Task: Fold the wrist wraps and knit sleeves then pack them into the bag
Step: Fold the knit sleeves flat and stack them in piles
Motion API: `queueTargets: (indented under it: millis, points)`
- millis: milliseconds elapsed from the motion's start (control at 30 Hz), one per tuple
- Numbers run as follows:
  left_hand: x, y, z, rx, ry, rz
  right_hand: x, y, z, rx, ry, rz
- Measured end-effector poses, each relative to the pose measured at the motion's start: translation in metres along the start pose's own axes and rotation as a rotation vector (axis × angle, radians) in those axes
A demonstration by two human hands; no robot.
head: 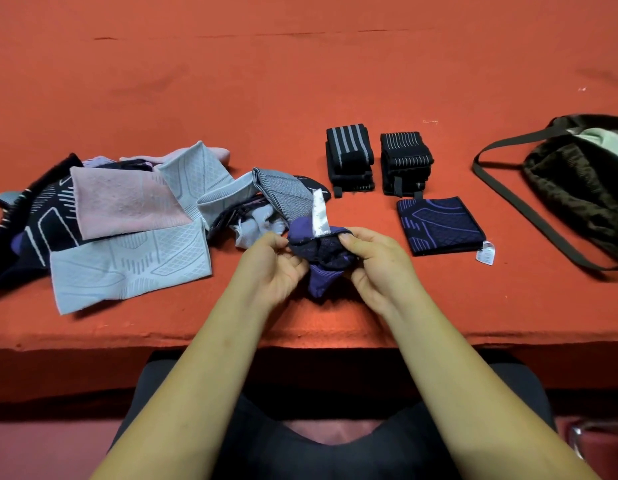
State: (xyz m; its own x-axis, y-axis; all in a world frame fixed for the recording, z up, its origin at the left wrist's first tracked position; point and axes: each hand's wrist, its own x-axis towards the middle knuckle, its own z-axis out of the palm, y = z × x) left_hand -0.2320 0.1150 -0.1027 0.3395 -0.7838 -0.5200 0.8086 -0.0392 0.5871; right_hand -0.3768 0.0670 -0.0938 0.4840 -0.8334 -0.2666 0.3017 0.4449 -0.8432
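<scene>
A person is sitting at a red bench and holding a bunched navy and purple knit sleeve just above its near edge, in the middle of the view. The sleeve is hanging with a purple tip pointing down toward the person, while a white tag is sticking up and away; it is too crumpled to tell its long axis for sure. It is showing a dark mesh-like knit with purple bands. The left hand and right hand are pinching the sleeve's top edge from either side, thumbs on top, fingers curled beneath, forearms reaching straight forward. A loose pile of sleeves is lying to the left. To the right are sitting two stacks of folded wrist wraps, a folded purple sleeve, and, farther right, a dark bag.
</scene>
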Motion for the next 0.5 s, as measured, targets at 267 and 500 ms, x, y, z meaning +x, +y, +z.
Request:
queueTargets:
  millis: [267, 500]
  points:
    - [0.01, 0.013, -0.017, -0.008, 0.034, 0.135, -0.007, -0.016, 0.0, 0.276, -0.065, 0.021]
    - [-0.008, 0.009, -0.01, 0.327, -0.092, 0.25, -0.017, -0.006, 0.023, -0.581, -0.12, -0.124]
